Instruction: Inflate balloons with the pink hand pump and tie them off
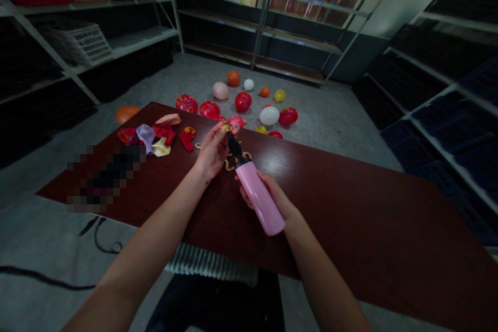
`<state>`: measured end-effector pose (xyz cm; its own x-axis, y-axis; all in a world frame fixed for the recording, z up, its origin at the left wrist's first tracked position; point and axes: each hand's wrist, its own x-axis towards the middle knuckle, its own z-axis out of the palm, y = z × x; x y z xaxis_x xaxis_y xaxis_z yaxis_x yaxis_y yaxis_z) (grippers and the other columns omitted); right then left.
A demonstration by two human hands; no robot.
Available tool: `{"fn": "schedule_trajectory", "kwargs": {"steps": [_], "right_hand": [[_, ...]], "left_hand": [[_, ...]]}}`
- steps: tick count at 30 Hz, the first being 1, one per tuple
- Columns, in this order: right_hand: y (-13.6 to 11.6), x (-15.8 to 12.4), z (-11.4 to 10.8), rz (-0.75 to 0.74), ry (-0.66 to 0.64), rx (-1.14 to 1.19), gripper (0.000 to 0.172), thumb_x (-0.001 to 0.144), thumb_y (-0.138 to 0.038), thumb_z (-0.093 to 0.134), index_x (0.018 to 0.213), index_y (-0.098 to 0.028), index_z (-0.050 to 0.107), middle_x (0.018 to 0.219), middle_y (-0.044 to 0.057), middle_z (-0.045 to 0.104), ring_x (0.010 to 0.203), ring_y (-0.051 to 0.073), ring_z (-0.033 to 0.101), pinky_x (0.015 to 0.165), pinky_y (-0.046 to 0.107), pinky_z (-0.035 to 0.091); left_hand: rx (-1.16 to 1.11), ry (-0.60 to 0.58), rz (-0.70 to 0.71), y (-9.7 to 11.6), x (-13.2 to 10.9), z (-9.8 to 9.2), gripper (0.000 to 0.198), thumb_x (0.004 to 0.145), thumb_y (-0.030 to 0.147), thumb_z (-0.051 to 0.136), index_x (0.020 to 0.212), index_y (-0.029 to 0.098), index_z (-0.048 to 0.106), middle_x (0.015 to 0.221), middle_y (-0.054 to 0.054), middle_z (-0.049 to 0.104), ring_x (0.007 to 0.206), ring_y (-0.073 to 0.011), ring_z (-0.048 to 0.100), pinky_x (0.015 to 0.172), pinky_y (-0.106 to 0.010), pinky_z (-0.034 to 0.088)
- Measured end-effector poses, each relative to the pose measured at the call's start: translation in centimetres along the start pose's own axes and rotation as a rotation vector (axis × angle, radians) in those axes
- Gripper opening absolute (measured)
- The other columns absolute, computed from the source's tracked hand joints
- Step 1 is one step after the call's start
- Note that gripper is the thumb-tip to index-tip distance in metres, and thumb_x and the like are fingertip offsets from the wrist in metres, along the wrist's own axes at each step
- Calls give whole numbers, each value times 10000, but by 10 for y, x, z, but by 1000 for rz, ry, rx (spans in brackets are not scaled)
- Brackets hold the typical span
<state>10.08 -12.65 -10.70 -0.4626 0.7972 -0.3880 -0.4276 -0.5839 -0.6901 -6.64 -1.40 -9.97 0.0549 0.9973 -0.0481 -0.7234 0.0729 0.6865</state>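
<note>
Pink pump (260, 197) fills right hand (279, 196) — left hand (212, 152) pinches yellow balloon (225, 127).

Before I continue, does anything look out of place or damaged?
Nothing looks spilled or damaged. Oddest is a pixelated patch on the table, hiding what lies there; inflated balloons also lie loose on the floor.

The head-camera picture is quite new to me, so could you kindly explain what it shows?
There is no machine here: these are a person's two bare hands, seen from a camera worn on the head, looking forward and down. The right hand holds a pink cylinder with a black top. The left hand is at a small yellow piece by the top's tip, too small to make out clearly. Limp balloons lie on the dark reddish table; inflated balloons rest on the floor beyond.
</note>
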Motion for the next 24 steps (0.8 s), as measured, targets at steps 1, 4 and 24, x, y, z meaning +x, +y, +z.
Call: {"fn": "schedule_trajectory", "kwargs": {"steps": [1,4,24], "right_hand": [[0,0,0,-8,-5,1,573,910,-585,566,1199,-106,690,720,53,697,578,123,609,518,206,493],[-1,-1,2,-27,-13,2,585,886,-596,601,1189,-103,688,708,50,687,571,126,601,505,210,487],[6,0,6,-198,225,-320,542,855,-666,582,896,-143,717,706,47,703,550,119,577,511,234,456]], "left_hand": [[16,-4,-4,-1,-1,1,126,1012,118,552,1090,197,612,1024,-48,735,1009,-168,712,901,-273,556],[46,0,7,-1,-4,4,145,990,153,596,1122,213,589,1018,-43,731,1021,-185,715,923,-301,548],[11,58,-169,-4,-23,23,177,1016,161,579,919,130,724,988,-86,771,760,-156,720,633,-225,546]]}}
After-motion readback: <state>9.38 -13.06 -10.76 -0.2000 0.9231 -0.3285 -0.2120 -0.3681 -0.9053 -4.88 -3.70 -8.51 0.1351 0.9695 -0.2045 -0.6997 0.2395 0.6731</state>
